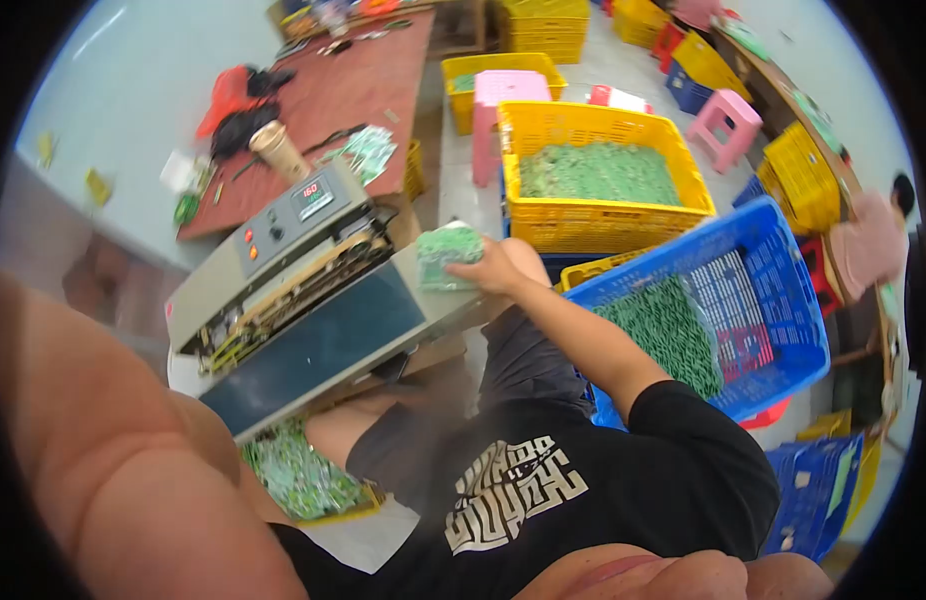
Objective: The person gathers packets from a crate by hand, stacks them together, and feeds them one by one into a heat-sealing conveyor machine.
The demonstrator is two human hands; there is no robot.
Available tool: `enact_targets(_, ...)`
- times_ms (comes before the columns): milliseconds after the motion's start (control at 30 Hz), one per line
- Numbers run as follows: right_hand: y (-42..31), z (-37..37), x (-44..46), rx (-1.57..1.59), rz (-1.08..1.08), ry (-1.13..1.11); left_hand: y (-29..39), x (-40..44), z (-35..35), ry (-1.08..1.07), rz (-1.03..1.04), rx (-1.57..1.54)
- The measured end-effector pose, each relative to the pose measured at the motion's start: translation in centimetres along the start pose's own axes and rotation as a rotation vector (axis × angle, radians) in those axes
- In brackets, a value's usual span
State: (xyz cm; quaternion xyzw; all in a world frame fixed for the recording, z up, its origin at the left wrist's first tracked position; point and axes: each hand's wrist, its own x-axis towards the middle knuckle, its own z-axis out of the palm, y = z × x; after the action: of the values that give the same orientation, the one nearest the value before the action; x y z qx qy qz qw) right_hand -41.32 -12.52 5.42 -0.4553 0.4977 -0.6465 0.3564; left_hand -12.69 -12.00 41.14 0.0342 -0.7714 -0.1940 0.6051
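My right hand [493, 268] grips a small clear bag [449, 245] packed with green strands or pieces, fingers closed on its right edge. The bag is at the right end of a grey band sealer [273, 260], whose display reads 160 in red. A dark belt [318, 340] runs along the sealer's front. Very close to the lens, my left hand [133, 450] fills the lower left as a large blur; its fingers cannot be made out. Below the sealer, a yellow crate [358, 505] holds several filled green bags [298, 470].
At my right, a tilted blue crate [798, 350] holds dark green pieces [663, 330]. Beyond it stands a yellow crate [603, 225] with lighter green contents. A pink stool [508, 85] and a red-brown table [368, 85] are farther off. Someone in pink [868, 235] is at far right.
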Motion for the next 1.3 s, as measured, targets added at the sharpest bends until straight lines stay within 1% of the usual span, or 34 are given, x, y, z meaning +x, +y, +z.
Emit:
enact_targets(33,-0.3,-0.3,0.4,0.008,0.022,-0.039,-0.5,-0.5,-0.9,0.011,-0.010,0.038)
enact_targets(100,-1.2,-0.1,-0.2,-0.233,0.155,0.027,-1.6,-1.8,-2.8,0.015,-0.049,0.107)
enact_targets(133,-0.8,1.4,-1.4,-0.185,0.148,0.038,-2.2,-1.6,-4.3,-0.020,-0.058,0.141)
enact_targets(167,-1.5,0.0,-0.2,-0.194,0.090,0.025,-3.1,-1.7,-4.6,0.018,-0.030,0.173)
enact_targets(233,-2.1,0.2,-0.4,-0.110,0.278,-0.004,-5.0,-0.6,-6.7,0.019,0.031,0.238)
enact_targets(300,-2.6,0.2,-0.3,-0.385,0.091,0.040,-7.8,0.8,-7.2,0.130,0.156,0.280)
enact_targets(333,-1.2,-0.2,-0.2,-0.245,0.125,0.030,-9.0,1.8,-8.0,0.170,0.206,0.291)
enact_targets(367,-0.5,-0.1,-0.1,-0.133,0.214,0.056,-9.7,2.8,-9.3,0.185,0.231,0.313)
enact_targets(400,-1.6,-0.2,-0.1,-0.255,0.249,0.026,-10.1,3.5,-10.5,0.214,0.257,0.331)
enact_targets(433,-6.9,1.8,0.4,-0.687,0.290,0.049,-10.6,4.2,-11.2,0.268,0.300,0.337)
enact_targets(467,-6.3,1.5,0.2,-0.636,0.269,0.069,-10.6,4.4,-12.2,0.314,0.334,0.350)
enact_targets(500,-4.8,0.7,0.0,-0.709,0.314,0.085,-10.5,4.5,-13.4,0.341,0.360,0.377)
enact_targets(533,-5.3,1.2,-0.2,-0.682,0.312,0.157,-10.5,4.4,-14.6,0.371,0.411,0.422)
enact_targets(567,-2.5,-0.7,0.1,-0.759,0.371,0.139,-11.0,4.6,-16.4,0.377,0.475,0.474)
enact_targets(600,-1.9,0.4,0.8,-0.291,0.131,0.137,-11.8,4.8,-18.1,0.376,0.546,0.523)
enact_targets(633,1.2,-0.2,1.8,-0.331,0.205,0.109,-12.4,4.5,-19.7,0.353,0.578,0.559)
enact_targets(667,1.9,-2.3,0.6,-0.421,0.320,0.105,-13.4,3.7,-20.6,0.354,0.557,0.555)
enact_targets(700,0.5,-4.9,0.7,-0.472,0.325,0.119,-14.8,2.6,-20.3,0.392,0.548,0.540)
enact_targets(733,-0.1,-5.3,0.5,-0.670,0.271,0.177,-15.7,1.7,-20.6,0.390,0.532,0.540)
enact_targets(767,1.0,-3.4,0.3,-0.823,0.238,0.200,-16.1,1.1,-21.9,0.335,0.506,0.569)
enact_targets(800,0.8,-0.2,0.0,-0.400,0.292,0.170,-16.1,0.8,-23.6,0.248,0.487,0.603)
enact_targets(833,-1.1,0.3,1.3,-0.021,0.305,0.188,-17.1,0.6,-24.0,0.214,0.488,0.598)
enact_targets(900,-0.5,-0.1,0.8,0.003,0.392,0.207,-18.1,0.9,-25.0,0.125,0.472,0.559)
enact_targets(967,-0.6,0.7,0.8,-0.016,0.271,0.229,-18.4,0.7,-24.4,0.129,0.496,0.524)
enact_targets(1033,1.2,-0.5,0.5,-0.155,0.275,0.301,-19.3,1.4,-22.5,0.116,0.499,0.437)
enact_targets(1100,1.6,-1.6,0.4,-0.265,0.375,0.288,-19.1,1.9,-21.0,0.086,0.483,0.368)
enact_targets(1133,0.9,-1.4,0.1,-0.270,0.384,0.313,-19.0,2.3,-20.3,0.080,0.494,0.346)
enact_targets(1200,-0.4,-0.3,1.5,-0.175,0.320,0.258,-19.2,3.4,-18.5,0.082,0.546,0.313)
enact_targets(1233,-1.1,0.3,1.2,-0.168,0.331,0.276,-18.9,3.6,-17.7,0.066,0.557,0.299)
enact_targets(1267,-2.2,0.6,1.6,-0.090,0.344,0.245,-18.0,3.8,-16.7,0.056,0.576,0.292)
enact_targets(1300,-2.8,0.7,2.2,-0.011,0.354,0.213,-18.5,0.0,-13.7,0.039,0.452,0.262)
